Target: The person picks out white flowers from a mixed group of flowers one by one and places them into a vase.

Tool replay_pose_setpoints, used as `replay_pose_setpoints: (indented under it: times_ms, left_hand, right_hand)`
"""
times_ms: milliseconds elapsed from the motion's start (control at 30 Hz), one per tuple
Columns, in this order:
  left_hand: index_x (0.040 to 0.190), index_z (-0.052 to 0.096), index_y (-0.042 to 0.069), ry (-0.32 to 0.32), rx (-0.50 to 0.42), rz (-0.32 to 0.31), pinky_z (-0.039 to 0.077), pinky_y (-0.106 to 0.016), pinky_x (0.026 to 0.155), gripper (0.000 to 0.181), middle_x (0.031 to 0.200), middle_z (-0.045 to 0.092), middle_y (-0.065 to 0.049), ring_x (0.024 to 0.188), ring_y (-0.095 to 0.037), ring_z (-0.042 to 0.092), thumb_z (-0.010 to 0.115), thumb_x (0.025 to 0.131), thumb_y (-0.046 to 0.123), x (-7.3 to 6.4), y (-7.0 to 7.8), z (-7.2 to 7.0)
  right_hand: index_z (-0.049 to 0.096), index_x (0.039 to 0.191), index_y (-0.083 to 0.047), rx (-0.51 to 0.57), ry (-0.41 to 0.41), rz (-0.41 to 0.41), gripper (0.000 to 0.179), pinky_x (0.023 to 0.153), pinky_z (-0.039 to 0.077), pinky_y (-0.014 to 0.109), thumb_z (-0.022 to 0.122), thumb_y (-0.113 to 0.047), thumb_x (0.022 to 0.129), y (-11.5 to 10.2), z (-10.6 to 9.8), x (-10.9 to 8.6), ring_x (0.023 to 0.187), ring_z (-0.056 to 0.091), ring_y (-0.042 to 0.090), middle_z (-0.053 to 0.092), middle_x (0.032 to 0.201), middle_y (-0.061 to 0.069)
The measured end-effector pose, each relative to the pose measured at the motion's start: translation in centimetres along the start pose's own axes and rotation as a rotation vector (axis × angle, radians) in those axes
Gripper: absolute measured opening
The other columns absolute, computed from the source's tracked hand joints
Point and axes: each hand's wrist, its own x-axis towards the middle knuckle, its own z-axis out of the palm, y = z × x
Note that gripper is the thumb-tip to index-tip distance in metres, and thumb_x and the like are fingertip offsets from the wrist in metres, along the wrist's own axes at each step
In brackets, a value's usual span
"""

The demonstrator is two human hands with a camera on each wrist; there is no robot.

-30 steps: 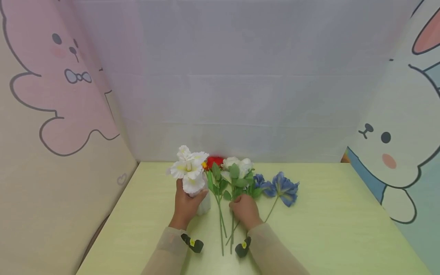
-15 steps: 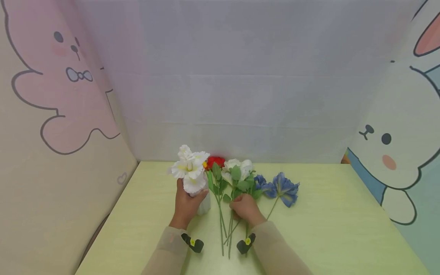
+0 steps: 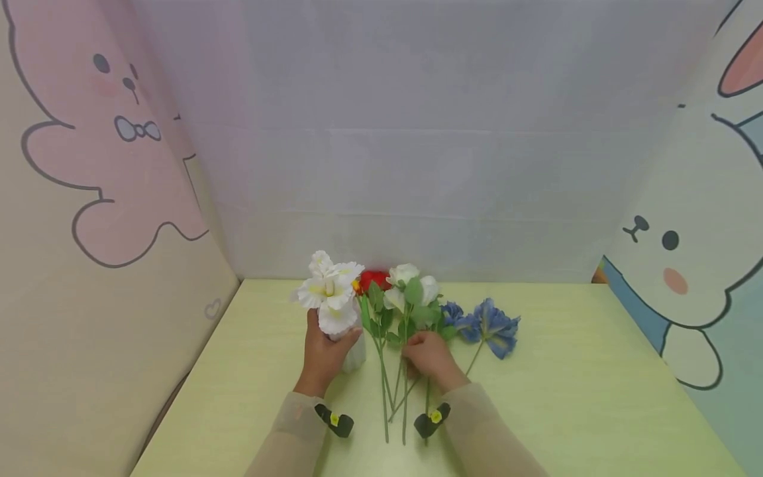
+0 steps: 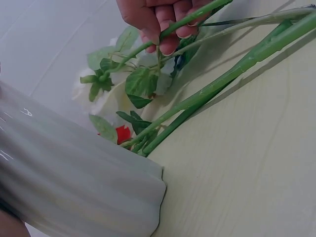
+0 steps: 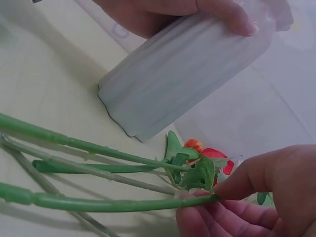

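My left hand (image 3: 320,354) grips a ribbed white vase (image 5: 182,74) that stands upright on the table. A large white flower with yellow-tinged petals (image 3: 330,295) spreads over the vase's mouth. To the right, my right hand (image 3: 434,358) pinches the green stem (image 5: 123,203) of a white rose (image 3: 403,273) between thumb and fingers. In the left wrist view that stem runs above the other stems, apart from the tabletop. A second white rose (image 3: 429,289) lies just beside it, partly behind leaves. Part of the left hand is hidden by the large white flower.
A red flower (image 3: 374,281) and a small orange one (image 3: 357,287) lie right of the vase, their stems pointing toward me. Blue flowers (image 3: 497,328) lie right of my right hand. A pale wall cloth (image 3: 405,245) borders the yellow table's (image 3: 596,384) back edge.
My right hand has shifted slightly right, and the pinched white rose has risen and separated from the other white rose. The left hand stays on the vase.
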Motion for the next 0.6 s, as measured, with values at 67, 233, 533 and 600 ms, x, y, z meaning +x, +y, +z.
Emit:
replay_pose_setpoints:
  times_ms: [67,233,533,600]
  left_hand:
    - [0.147,0.031,0.007,-0.002,0.001,-0.002,0.035,-0.053,0.112,0.081,0.143,0.047,-0.013,0.129,-0.03,0.048,0.083,0.085,0.002,0.0,-0.2,0.0]
    - [0.148,0.03,0.008,-0.005,-0.004,-0.01,0.035,-0.052,0.112,0.083,0.145,0.047,-0.012,0.13,-0.029,0.048,0.083,0.085,0.002,0.1,-0.5,-0.1]
    - [0.149,0.03,0.008,-0.007,-0.012,-0.007,0.036,-0.052,0.112,0.083,0.145,0.046,-0.011,0.13,-0.029,0.048,0.083,0.085,0.002,0.1,-0.5,-0.1]
    - [0.149,0.03,0.01,-0.005,-0.008,-0.018,0.035,-0.052,0.112,0.083,0.145,0.046,-0.011,0.131,-0.029,0.047,0.083,0.085,0.002,0.2,-0.5,-0.1]
  right_hand:
    - [0.069,0.098,-0.001,0.012,0.002,0.001,0.014,0.063,0.056,0.036,0.07,-0.011,0.089,-0.3,-0.1,-0.2,0.064,0.065,0.022,0.067,0.078,0.01]
    - [0.067,0.094,-0.003,0.037,0.005,0.006,0.01,0.064,0.056,0.036,0.07,-0.011,0.089,-0.9,-0.2,-0.6,0.065,0.065,0.022,0.067,0.079,0.01]
    - [0.063,0.095,0.0,0.117,-0.005,-0.021,0.009,0.066,0.059,0.036,0.068,-0.007,0.093,-1.5,-0.1,-0.9,0.069,0.069,0.021,0.069,0.087,0.013]
    - [0.063,0.098,0.002,0.148,-0.011,-0.026,0.01,0.067,0.06,0.036,0.068,-0.004,0.093,-1.7,-0.1,-1.0,0.071,0.069,0.022,0.069,0.09,0.015]
